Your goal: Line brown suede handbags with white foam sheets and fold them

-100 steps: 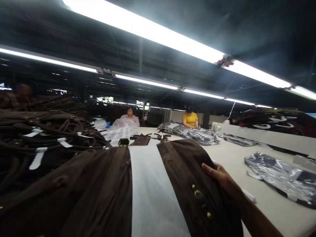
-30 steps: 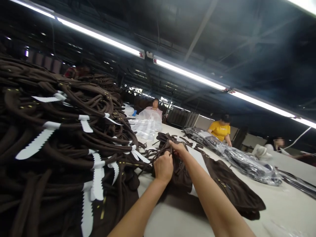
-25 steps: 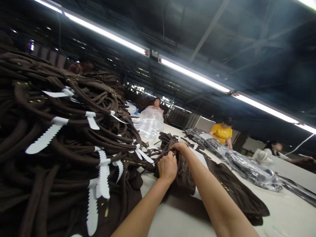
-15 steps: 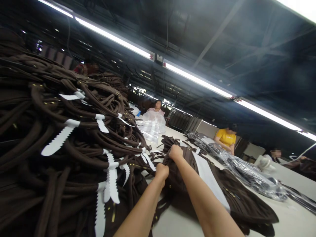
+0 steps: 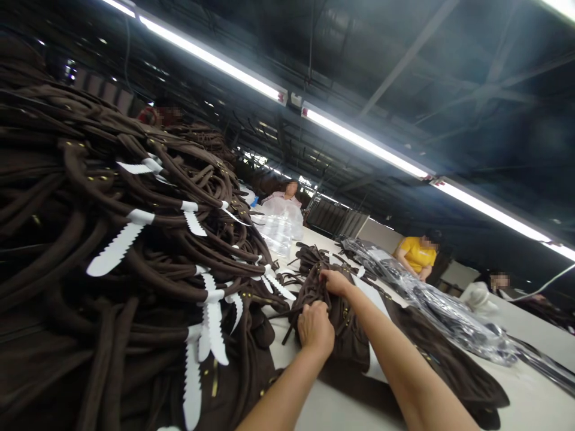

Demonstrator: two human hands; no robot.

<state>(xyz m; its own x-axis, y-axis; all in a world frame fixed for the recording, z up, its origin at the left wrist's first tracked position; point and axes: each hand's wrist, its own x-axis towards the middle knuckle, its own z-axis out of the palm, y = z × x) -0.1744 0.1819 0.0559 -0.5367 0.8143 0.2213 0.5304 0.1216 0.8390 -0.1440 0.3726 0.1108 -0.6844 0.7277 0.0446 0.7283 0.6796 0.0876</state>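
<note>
At the left rises a heap of dark brown bags (image 5: 148, 287), white serrated strips (image 5: 119, 244) wrapped round their handles. Just right of it, the left hand (image 5: 317, 328) has its grip curled round the gathered edge of a brown bag (image 5: 353, 344) lying on the pale desk (image 5: 332, 398), and the right hand (image 5: 336, 282) pinches that same edge slightly farther away. Rightward come the bag's white band (image 5: 376, 299), then plastic-wrapped bundles (image 5: 449, 311) beside a person in yellow (image 5: 415, 257).

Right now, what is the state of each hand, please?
Left hand: curled closed on the brown bag.
Right hand: closed on the same bag.
</note>
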